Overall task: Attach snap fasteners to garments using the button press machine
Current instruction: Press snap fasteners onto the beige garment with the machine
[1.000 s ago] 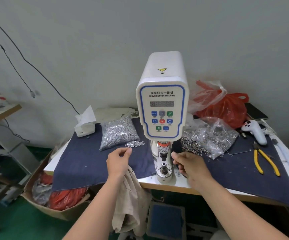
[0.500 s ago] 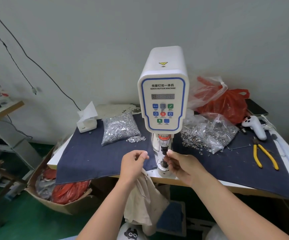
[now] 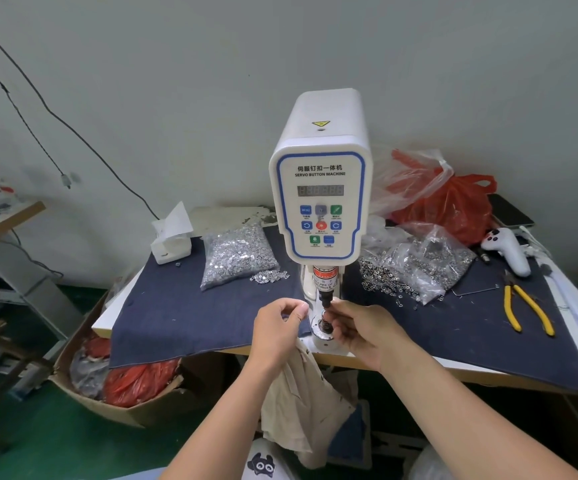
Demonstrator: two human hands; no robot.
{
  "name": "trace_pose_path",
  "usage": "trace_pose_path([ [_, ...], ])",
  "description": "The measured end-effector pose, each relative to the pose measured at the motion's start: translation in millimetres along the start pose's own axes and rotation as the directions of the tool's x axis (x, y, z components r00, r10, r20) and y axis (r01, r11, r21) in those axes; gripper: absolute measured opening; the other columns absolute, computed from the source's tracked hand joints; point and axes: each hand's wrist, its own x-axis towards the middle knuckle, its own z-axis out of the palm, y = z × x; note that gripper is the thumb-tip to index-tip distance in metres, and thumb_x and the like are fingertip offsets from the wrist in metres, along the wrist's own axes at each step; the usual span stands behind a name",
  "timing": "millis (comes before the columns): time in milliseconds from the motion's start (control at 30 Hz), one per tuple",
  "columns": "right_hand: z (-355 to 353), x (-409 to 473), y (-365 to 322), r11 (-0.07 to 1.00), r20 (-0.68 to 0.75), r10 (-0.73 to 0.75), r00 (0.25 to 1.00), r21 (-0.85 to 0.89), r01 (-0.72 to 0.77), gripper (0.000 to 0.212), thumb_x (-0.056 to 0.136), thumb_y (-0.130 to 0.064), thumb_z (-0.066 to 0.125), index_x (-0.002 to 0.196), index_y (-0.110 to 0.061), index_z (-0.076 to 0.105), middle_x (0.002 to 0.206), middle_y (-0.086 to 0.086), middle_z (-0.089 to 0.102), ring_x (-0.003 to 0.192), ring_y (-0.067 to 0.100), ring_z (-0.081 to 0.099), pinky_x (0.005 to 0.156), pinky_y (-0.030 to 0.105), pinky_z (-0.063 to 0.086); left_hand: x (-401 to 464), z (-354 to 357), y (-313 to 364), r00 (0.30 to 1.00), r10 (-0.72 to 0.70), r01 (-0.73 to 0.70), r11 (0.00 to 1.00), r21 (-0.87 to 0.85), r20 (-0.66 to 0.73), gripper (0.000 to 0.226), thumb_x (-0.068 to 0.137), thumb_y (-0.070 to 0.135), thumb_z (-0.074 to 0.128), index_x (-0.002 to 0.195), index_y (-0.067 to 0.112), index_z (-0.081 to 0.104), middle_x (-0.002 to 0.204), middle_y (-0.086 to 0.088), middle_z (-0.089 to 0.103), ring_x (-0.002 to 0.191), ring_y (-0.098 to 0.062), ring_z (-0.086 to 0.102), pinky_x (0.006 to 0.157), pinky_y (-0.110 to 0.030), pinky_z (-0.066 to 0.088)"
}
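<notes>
While left hand (image 3: 278,329) pinches beige garment (image 3: 306,393) — right hand (image 3: 363,329) fingers pinched at press die (image 3: 325,325).

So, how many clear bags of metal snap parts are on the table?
2: one bag left of the button machine, one right of it. More may hide behind the machine.

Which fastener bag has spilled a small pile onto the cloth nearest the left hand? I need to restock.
The bag left of the machine; its spilled pile lies just beyond the left hand.

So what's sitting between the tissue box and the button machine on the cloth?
In the head view, a clear bag of silver snap parts lies between the tissue box and the button machine, with a few loose pieces spilled beside it.
</notes>
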Motion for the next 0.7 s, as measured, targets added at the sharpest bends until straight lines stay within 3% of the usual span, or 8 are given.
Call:
trace_pose_path([
  [233,-4.1,-1.3,-1.0,0.997,0.052,0.037,0.998,0.069,-0.040,0.016,0.098,-0.011,0.065,0.094,0.003,0.073,0.077,0.016,0.075,0.055,0.012,0.065,0.049,0.021,0.052,-1.0,5.3,7.9,0.999,0.032,-0.034,0.998,0.049,0.034,0.012,0.103,0.022,0.067,0.099,0.022,0.079,0.091,0.016,0.076,0.091,0.011,0.064,0.077,-0.007,0.046],
  [300,-12.0,1.3,-2.2,1.000,0.057,0.021,0.998,0.000,-0.021,0.021,0.099,-0.016,0.064,0.094,0.000,0.077,0.081,0.016,0.077,0.055,0.011,0.063,0.049,0.020,0.050,-0.5,7.4,11.2,0.998,0.057,-0.060,0.995,0.077,0.042,0.011,0.102,0.024,0.069,0.098,0.022,0.079,0.090,0.016,0.076,0.091,0.009,0.065,0.076,-0.006,0.047],
  [367,-24.2,6.7,-5.8,0.973,-0.012,-0.093,0.996,-0.214,0.088,0.026,0.099,-0.021,0.061,0.092,-0.006,0.080,0.076,0.010,0.076,0.051,0.008,0.054,0.050,0.019,0.046,-1.3,8.1,14.9,0.996,0.074,-0.078,0.991,0.106,0.044,0.009,0.100,0.026,0.072,0.095,0.025,0.078,0.089,0.016,0.075,0.090,0.008,0.065,0.073,-0.005,0.046],
  [433,-42.9,15.3,-8.5,0.852,-0.108,-0.318,0.942,-0.469,0.234,0.027,0.100,-0.024,0.057,0.091,-0.014,0.081,0.066,0.001,0.073,0.049,0.008,0.050,0.052,0.023,0.045,-1.6,9.5,17.6,0.994,0.095,-0.101,0.984,0.148,0.050,0.010,0.099,0.026,0.073,0.090,0.029,0.075,0.089,0.015,0.074,0.086,0.006,0.064,0.071,-0.004,0.043],
  [500,-64.5,24.4,-7.7,0.720,-0.144,-0.505,0.851,-0.615,0.322,0.029,0.104,-0.028,0.054,0.094,-0.018,0.079,0.063,-0.002,0.070,0.053,0.010,0.053,0.059,0.033,0.046,-0.9,11.0,19.5,0.991,0.117,-0.128,0.970,0.208,0.062,0.010,0.099,0.025,0.074,0.091,0.030,0.073,0.091,0.013,0.072,0.083,0.005,0.063,0.071,-0.003,0.042],
  [567,-80.8,31.5,-3.7,0.656,-0.119,-0.585,0.802,-0.651,0.382,0.030,0.106,-0.029,0.053,0.093,-0.019,0.079,0.063,-0.002,0.069,0.056,0.010,0.056,0.064,0.037,0.046,0.9,12.2,22.7,0.988,0.130,-0.147,0.951,0.271,0.081,0.004,0.099,0.025,0.074,0.096,0.023,0.076,0.093,0.010,0.070,0.082,0.002,0.060,0.070,-0.004,0.041],
  [700,-88.7,37.8,3.5,0.518,0.007,-0.634,0.773,-0.739,0.431,0.030,0.105,-0.035,0.052,0.087,-0.030,0.076,0.068,-0.010,0.071,0.059,0.004,0.063,0.062,0.030,0.048,2.7,13.8,27.4,0.982,0.147,-0.179,0.915,0.362,0.116,0.012,0.098,0.028,0.075,0.100,0.016,0.078,0.095,0.005,0.068,0.078,-0.005,0.059,0.066,-0.006,0.041],
])
